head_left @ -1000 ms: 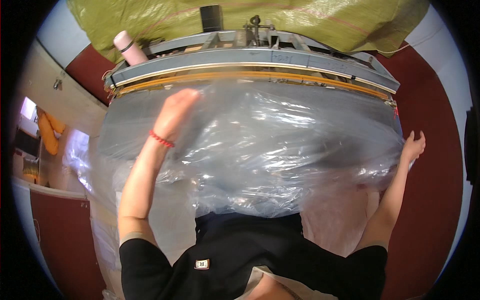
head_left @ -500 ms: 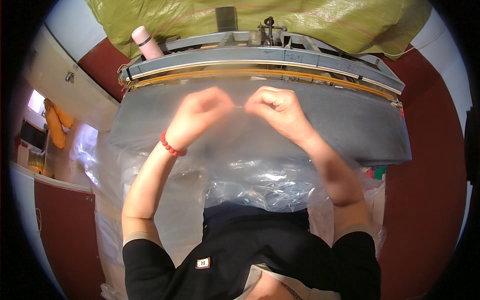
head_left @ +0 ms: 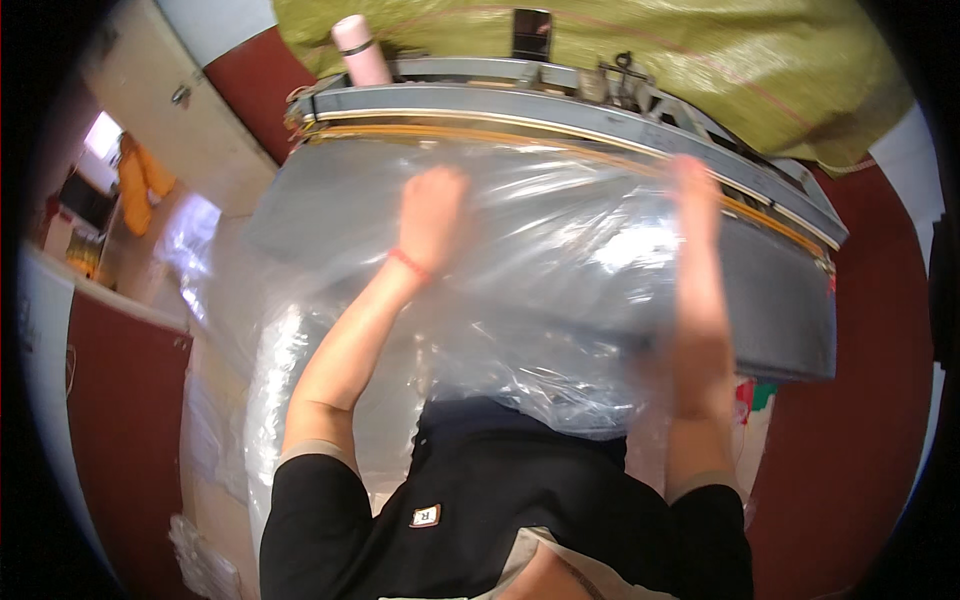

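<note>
Plastic sheet (head_left: pixel 545 255): clear, v. shiny, wrinkled.

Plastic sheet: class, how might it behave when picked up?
The sheet would probably flop, since it creases loosely. It's likely light: thin enough that the grey surface shows through. Its glossy shine suggests it may slip.

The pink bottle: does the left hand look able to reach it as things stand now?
Probably yes: the pink bottle rises uncovered above the metal frame. However, the left hand, blurred, seems closed on the clear plastic sheet, so it would likely have to let go first.
</note>
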The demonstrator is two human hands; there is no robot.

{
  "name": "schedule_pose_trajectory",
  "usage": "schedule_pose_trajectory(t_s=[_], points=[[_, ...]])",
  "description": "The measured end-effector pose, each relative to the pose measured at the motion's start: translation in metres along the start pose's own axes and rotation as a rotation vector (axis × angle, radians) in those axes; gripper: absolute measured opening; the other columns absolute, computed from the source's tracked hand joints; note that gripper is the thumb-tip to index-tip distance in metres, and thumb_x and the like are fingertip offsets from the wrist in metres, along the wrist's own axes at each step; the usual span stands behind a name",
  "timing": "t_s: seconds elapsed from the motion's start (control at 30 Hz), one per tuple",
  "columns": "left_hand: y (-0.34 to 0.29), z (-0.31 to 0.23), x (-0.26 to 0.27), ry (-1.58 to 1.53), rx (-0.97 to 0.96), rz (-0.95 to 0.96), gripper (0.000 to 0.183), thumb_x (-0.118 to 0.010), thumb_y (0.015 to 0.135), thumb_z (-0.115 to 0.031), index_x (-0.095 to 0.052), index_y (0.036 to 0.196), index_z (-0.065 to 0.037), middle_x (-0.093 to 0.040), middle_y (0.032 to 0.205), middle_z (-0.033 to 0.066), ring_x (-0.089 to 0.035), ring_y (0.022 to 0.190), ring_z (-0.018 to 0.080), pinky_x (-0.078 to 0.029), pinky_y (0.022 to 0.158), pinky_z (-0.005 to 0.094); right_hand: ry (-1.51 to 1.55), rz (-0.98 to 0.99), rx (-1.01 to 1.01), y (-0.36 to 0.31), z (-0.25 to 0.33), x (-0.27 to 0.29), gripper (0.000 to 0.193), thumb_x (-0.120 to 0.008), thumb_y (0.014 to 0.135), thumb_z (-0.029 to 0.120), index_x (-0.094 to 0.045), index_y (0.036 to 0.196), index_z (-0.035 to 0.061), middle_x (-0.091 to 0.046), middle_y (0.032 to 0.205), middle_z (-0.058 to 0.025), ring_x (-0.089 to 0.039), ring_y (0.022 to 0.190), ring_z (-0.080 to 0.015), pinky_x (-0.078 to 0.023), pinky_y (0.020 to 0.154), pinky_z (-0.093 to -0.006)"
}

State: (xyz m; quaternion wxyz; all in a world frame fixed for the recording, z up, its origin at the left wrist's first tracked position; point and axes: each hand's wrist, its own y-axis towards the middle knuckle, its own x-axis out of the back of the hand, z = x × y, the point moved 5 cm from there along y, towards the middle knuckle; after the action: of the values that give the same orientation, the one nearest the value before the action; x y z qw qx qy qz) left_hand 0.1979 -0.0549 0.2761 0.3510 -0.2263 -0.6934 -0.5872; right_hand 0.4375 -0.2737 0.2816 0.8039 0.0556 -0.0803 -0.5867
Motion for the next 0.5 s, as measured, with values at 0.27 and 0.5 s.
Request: schedule_pose_trajectory(t_s=[0.27, 0.5], points=[[-0.115, 0.133, 0.067, -0.034, 0.224, 0.307, 0.029, -0.069, 0.062, -0.016, -0.055, 0.086, -0.006, -0.054, 0.088, 0.0106, -0.05, 0.088, 0.0292, -0.04, 0.076, 0.0378, -1.163, -0.754, -0.087, 0.042, -0.149, 0.435, 0.037, -0.041, 0.087, 0.036, -0.06, 0.089, 0.0038, -0.06, 0.084, -0.0188, -0.058, 0.078, -0.0339, -0.044, 0.068, -0.0423], [-0.056, 0.195, 0.03, -0.487, 0.764, 0.501, 0.044, -0.054, 0.08, -0.041, -0.056, 0.109, -0.008, -0.053, 0.115, 0.0083, -0.048, 0.107, 0.024, -0.037, 0.088, 0.0389, -1.533, -0.688, -0.228, 0.0, -0.116, 0.455, 0.039, -0.036, 0.088, 0.039, -0.055, 0.096, 0.0056, -0.059, 0.088, -0.0204, -0.055, 0.081, -0.0401, -0.042, 0.065, -0.0483]])
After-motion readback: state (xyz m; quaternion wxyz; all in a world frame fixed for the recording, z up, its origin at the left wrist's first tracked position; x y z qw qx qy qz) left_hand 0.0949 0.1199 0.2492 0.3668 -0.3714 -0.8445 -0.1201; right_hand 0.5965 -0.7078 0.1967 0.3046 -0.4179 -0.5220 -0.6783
